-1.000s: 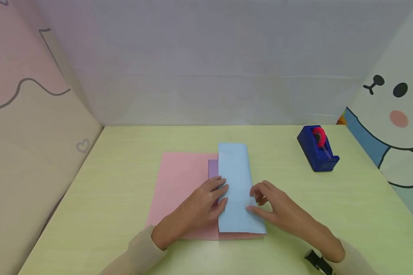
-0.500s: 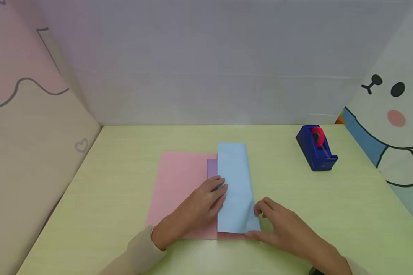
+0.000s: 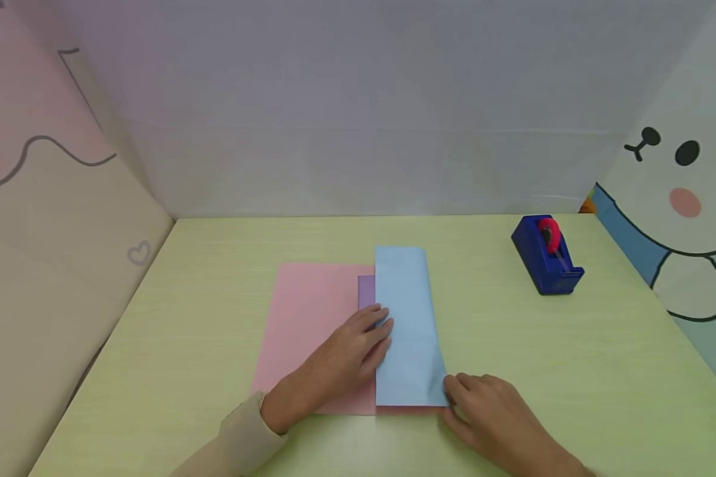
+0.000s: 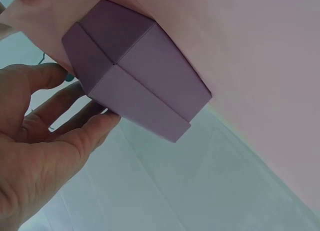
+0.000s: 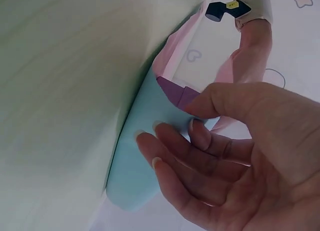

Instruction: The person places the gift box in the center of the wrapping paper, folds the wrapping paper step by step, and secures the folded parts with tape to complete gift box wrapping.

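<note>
A purple box [image 3: 366,290] lies on the pink face of a sheet of wrapping paper [image 3: 313,308], whose light blue side [image 3: 404,318] is folded over the box's right part. My left hand [image 3: 340,354] rests on the left edge of this blue flap, with fairly straight fingers. In the left wrist view these fingers touch the side of the purple box [image 4: 150,76], its near end uncovered. At the near right corner of the fold, my right hand [image 3: 492,414] pinches the paper. The right wrist view shows its thumb beside the purple end [image 5: 172,91] and the blue paper [image 5: 135,161].
A blue tape dispenser [image 3: 545,258] with a red roll stands at the back right of the pale table [image 3: 227,242]. Walls printed with cartoon drawings [image 3: 686,192] rise at the sides, and a plain whitish wall [image 3: 364,172] closes the back.
My right hand has moved down along the blue flap's right edge to its near corner and pinches there. The corner is drawn inward. My left hand stays on the flap.
</note>
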Motion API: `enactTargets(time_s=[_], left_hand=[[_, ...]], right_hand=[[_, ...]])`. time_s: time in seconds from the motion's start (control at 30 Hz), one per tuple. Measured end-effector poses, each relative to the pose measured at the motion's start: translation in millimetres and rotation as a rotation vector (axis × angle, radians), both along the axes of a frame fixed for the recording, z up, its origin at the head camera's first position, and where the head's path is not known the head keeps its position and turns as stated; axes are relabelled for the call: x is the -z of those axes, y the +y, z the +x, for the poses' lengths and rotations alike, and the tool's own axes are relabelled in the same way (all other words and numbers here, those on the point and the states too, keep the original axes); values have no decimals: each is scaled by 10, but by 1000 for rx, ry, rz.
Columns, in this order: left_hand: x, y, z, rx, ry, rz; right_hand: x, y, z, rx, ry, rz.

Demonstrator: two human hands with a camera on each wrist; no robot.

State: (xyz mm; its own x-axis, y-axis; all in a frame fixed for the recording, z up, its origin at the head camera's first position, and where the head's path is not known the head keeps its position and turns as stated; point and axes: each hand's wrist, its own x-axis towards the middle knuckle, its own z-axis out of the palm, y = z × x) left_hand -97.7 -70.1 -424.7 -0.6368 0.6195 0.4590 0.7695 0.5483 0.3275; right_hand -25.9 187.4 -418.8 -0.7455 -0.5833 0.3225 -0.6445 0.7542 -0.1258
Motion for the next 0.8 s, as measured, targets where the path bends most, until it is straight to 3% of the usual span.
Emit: enactTargets(time_s=[0.4, 0.67, 0.8], left_hand=[[11, 25, 0, -11, 38, -54], [-2, 16, -9, -9, 19, -52], [3, 15, -5, -14, 31, -54]], right_hand=[[-14, -42, 56, 47, -44, 38], [-15, -71, 89, 59, -26, 85], [-65, -62, 90, 50, -106, 85]])
